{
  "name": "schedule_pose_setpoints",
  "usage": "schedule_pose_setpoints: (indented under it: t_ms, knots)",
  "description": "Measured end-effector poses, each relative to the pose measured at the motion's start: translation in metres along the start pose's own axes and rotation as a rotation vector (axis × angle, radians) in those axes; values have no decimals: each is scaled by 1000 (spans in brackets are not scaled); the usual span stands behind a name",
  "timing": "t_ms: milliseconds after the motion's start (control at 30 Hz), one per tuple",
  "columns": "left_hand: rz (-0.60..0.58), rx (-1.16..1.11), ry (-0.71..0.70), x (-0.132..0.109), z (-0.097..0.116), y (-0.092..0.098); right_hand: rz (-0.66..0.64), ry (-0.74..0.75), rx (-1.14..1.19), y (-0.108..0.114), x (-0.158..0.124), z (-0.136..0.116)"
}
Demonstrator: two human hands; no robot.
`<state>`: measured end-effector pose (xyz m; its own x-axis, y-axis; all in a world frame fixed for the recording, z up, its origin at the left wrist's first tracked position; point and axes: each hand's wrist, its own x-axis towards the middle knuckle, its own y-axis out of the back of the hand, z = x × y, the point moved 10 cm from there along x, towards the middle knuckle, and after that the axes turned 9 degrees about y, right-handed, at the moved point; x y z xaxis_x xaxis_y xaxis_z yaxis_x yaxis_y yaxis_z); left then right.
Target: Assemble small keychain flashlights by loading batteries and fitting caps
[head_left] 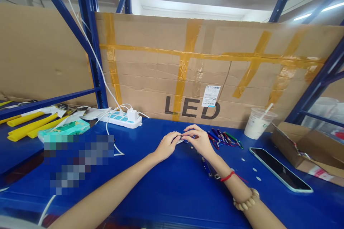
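Both hands together at a small dark item over the blue table

The left hand (pixel 167 146) and the right hand (pixel 201 143) meet near the middle of the blue table (pixel 161 196). The thumb and fingers of each are pinched together on a small dark item (pixel 181 136), located between the two sets of fingertips; it is too small and too far covered to identify. A pale curved piece (pixel 179 142) shows just below the fingertips, its nature unclear.

The right wrist bears a red cord (pixel 228 176) and, farther up the forearm, a beaded bracelet (pixel 247 201).

Just beyond the right hand, to its right, lies a cluster of coloured clips (pixel 227 139), red, blue, dark and green among them. A dark blue piece (pixel 206 167) lies beside the right wrist, partly covered by the forearm.

Farther right stand a lidded cup (pixel 255 125) with a straw and an open cardboard box (pixel 285 146); a phone (pixel 281 170) lies face up between the box and the right forearm, its screen dark.

At the back left, a white power strip (pixel 113 118) rests against a large cardboard panel (pixel 145 71) marked "LED". Left of the strip lie a green packet (pixel 72 128) and several yellow tubes (pixel 34 128).
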<state>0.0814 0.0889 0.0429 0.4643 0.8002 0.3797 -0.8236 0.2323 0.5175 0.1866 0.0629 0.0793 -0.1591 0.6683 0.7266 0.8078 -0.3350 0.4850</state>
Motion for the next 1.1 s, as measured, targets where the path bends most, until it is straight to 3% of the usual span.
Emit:
schedule_pose_setpoints:
  t_ms: [233, 500, 733, 900, 1100]
  knots:
    - [12, -205, 39, -5, 4, 1, 8, -44, 50, 0, 0, 2]
    - [-15, -234, 28, -4, 7, 3, 41, -95, 141, -1, 1, 6]
    - [9, -223, 138, 3, -14, -1, 15, -209, 181, -13, -7, 20]
    - [113, -177, 150, 5, -17, 9, 91, -310, 182, -3, -10, 32]
    - [115, -282, 203, 4, -23, 8, 107, -375, 184, -1, -14, 37]
